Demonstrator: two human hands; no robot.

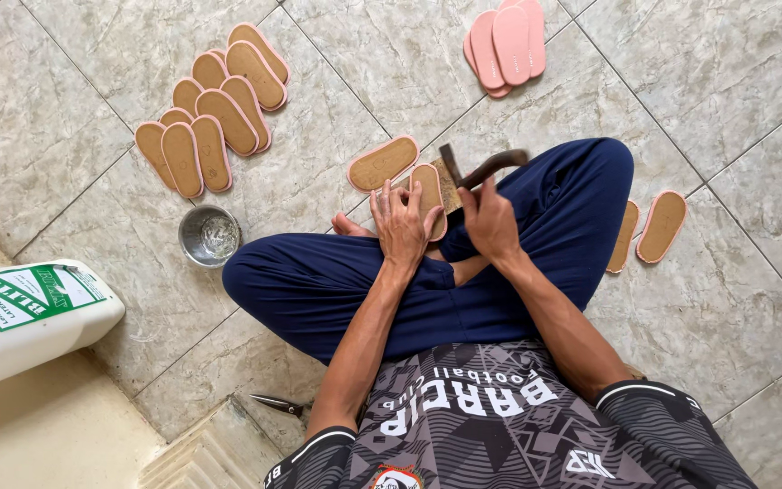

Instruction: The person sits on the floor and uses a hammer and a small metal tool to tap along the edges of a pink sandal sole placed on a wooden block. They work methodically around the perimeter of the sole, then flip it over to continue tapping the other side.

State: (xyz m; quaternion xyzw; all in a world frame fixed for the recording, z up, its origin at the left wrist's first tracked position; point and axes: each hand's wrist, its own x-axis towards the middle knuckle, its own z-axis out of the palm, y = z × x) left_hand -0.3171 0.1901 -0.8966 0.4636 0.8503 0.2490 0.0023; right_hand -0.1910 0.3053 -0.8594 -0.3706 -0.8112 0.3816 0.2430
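Left hand [400, 222] lies flat, pressing a sole [429, 195] just beyond the knees; right hand [491, 217], beside it, grips a hammer [486, 166] above that sole.

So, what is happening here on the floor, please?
A person sits cross-legged on a tiled floor. The left hand presses down a tan sole with a pink edge, which lies on a small board, and the right hand holds a hammer over it. Similar soles lie around: a fanned group on the left, a pink stack ahead, two by the knee. A small metal bowl and a white jug sit nearby.
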